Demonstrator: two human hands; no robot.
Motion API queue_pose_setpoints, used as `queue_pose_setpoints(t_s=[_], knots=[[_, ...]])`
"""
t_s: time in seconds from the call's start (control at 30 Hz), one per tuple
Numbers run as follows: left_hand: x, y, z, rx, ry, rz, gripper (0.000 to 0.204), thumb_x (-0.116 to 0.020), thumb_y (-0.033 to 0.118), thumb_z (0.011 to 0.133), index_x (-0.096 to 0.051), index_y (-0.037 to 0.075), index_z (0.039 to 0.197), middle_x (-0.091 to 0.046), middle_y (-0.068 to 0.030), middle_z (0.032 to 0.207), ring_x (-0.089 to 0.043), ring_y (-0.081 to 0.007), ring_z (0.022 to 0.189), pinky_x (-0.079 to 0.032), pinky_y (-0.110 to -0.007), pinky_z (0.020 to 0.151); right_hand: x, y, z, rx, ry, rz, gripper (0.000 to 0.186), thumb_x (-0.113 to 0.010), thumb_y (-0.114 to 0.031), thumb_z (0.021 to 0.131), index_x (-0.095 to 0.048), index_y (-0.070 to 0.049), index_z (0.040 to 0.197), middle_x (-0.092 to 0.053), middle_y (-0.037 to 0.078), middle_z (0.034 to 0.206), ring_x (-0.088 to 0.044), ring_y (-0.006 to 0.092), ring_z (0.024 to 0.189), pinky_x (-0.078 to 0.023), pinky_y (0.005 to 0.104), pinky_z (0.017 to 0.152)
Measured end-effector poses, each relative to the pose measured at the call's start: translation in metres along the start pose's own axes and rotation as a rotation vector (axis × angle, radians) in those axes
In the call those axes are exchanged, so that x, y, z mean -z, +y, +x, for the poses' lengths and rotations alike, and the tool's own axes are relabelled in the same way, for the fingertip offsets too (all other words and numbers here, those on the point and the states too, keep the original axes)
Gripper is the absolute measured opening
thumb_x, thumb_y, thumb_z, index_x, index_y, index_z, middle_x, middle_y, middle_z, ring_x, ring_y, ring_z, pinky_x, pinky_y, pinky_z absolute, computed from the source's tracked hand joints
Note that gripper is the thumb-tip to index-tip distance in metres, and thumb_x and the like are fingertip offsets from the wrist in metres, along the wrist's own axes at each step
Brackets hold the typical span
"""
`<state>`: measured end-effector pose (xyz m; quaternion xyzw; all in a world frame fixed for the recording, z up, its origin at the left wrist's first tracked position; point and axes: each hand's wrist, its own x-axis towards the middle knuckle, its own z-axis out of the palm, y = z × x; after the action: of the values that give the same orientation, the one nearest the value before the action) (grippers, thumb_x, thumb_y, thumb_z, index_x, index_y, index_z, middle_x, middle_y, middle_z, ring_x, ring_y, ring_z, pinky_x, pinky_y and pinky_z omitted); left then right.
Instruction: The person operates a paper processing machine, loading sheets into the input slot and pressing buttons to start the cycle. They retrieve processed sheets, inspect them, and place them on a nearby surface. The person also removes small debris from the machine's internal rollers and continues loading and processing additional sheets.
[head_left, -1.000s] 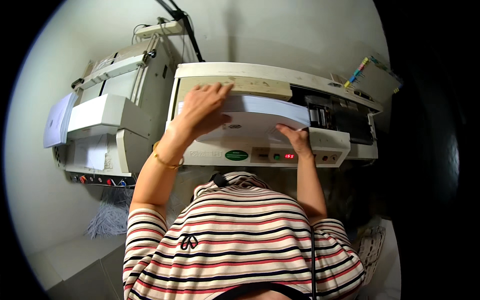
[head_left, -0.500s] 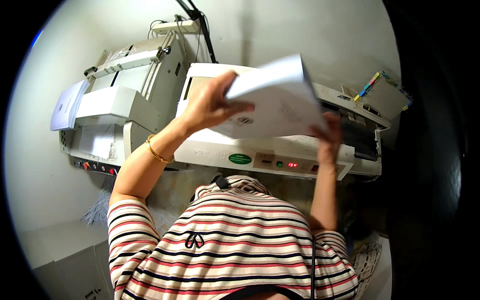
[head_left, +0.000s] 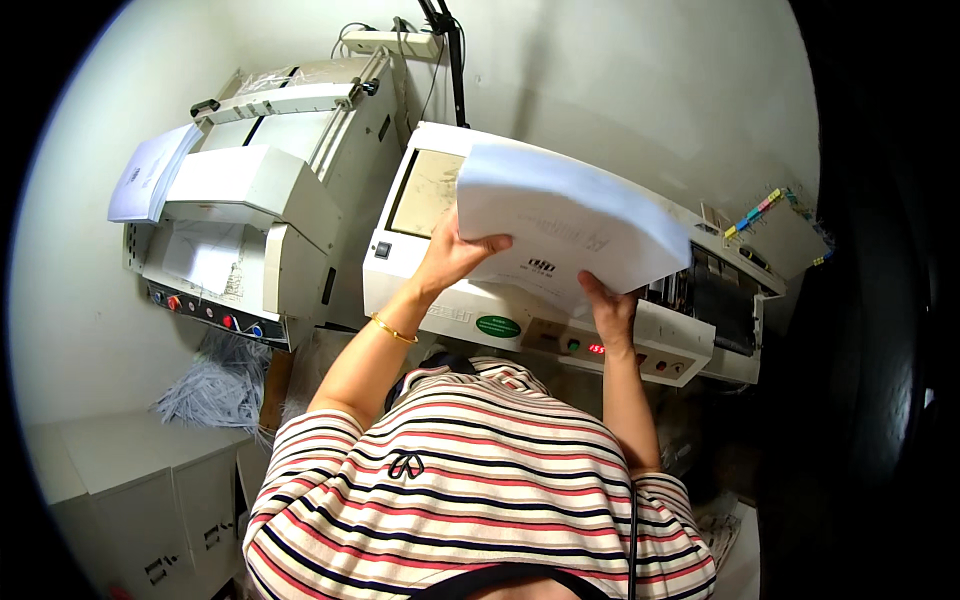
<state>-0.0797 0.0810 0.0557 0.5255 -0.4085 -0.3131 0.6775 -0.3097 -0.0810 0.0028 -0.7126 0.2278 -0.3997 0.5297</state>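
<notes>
A thick white booklet (head_left: 570, 205), with dark printing on its face, is raised and tilted above the off-white binding machine (head_left: 420, 260). My left hand (head_left: 460, 245) is closed on the booklet's left side, thumb across the front and most fingers hidden behind it; a gold bracelet circles that wrist. My right hand (head_left: 610, 305) grips the lower right part, thumb on the front face. Below the booklet are the machine's control panel (head_left: 640, 355), with a lit red display, and, to the right, its dark track (head_left: 720, 310).
A second machine (head_left: 215, 175) stands at left with printed booklets (head_left: 150, 175) on it. Shredded paper (head_left: 200, 390) lies below, near white cabinets (head_left: 120, 500). A power strip (head_left: 390, 42) and black arm (head_left: 455, 80) are at the back. A colour-tabbed rack (head_left: 785, 230) sits at right.
The booklet has risen out of the machine's slot and turned more upright. My left hand has shifted from over its top edge to its left side.
</notes>
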Motion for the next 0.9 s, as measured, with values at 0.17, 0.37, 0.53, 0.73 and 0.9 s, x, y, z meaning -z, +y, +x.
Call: queue_pose_setpoints(t_s=[0.17, 0.37, 0.53, 0.73, 0.9], knots=[[-0.007, 0.006, -0.004, -0.028, 0.046, 0.09, 0.049, -0.079, 0.016, 0.077, -0.053, 0.002, 0.117, -0.059, -0.0051, 0.103, -0.055, -0.0138, 0.096, -0.046, -0.03, 0.084, -0.025, -0.019, 0.006, -0.032, 0.146, 0.199, 0.056, -0.076, -0.005, 0.075, -0.05, -0.002, 0.125, -0.056, 0.006, 0.117, -0.051, 0.018, 0.107, -0.04, 0.0322, 0.094], [-0.001, 0.012, 0.0, -0.014, 0.039, 0.026, 0.056, -0.081, 0.017, 0.074, -0.052, 0.002, 0.119, -0.058, -0.0069, 0.106, -0.056, -0.0171, 0.1, -0.046, -0.031, 0.088, -0.027, -0.019, 0.002, -0.077, 0.126, 0.156, 0.061, -0.078, -0.009, 0.073, -0.048, -0.002, 0.126, -0.055, 0.006, 0.116, -0.052, 0.0184, 0.106, -0.04, 0.0323, 0.094], [-0.001, 0.008, -0.004, -0.027, 0.072, 0.14, 0.055, -0.082, 0.012, 0.07, -0.055, 0.002, 0.117, -0.058, -0.0077, 0.108, -0.057, -0.0198, 0.102, -0.046, -0.033, 0.089, -0.004, -0.034, 0.004, 0.05, 0.163, 0.036, 0.073, -0.083, -0.023, 0.073, -0.044, -0.003, 0.132, -0.051, 0.007, 0.123, -0.049, 0.0187, 0.111, -0.04, 0.0335, 0.097], [0.003, 0.008, -0.002, -0.06, 0.075, 0.133, 0.054, -0.082, 0.01, 0.068, -0.057, 0.002, 0.115, -0.058, -0.0075, 0.108, -0.057, -0.019, 0.101, -0.046, -0.032, 0.088, -0.029, -0.221, 0.067, 0.58, -0.124, -0.691, 0.086, -0.078, -0.051, 0.069, -0.045, -0.001, 0.131, -0.051, 0.016, 0.128, -0.048, 0.0296, 0.12, -0.037, 0.0402, 0.102], [-0.001, 0.005, 0.001, -0.073, 0.071, 0.041, 0.053, -0.083, 0.012, 0.069, -0.056, 0.002, 0.114, -0.061, -0.0081, 0.105, -0.058, -0.0178, 0.097, -0.047, -0.031, 0.085, -0.074, -0.226, 0.091, 0.397, -0.617, -1.071, 0.078, -0.082, -0.043, 0.065, -0.051, -0.001, 0.122, -0.061, 0.018, 0.112, -0.06, 0.0338, 0.103, -0.047, 0.0404, 0.088]])
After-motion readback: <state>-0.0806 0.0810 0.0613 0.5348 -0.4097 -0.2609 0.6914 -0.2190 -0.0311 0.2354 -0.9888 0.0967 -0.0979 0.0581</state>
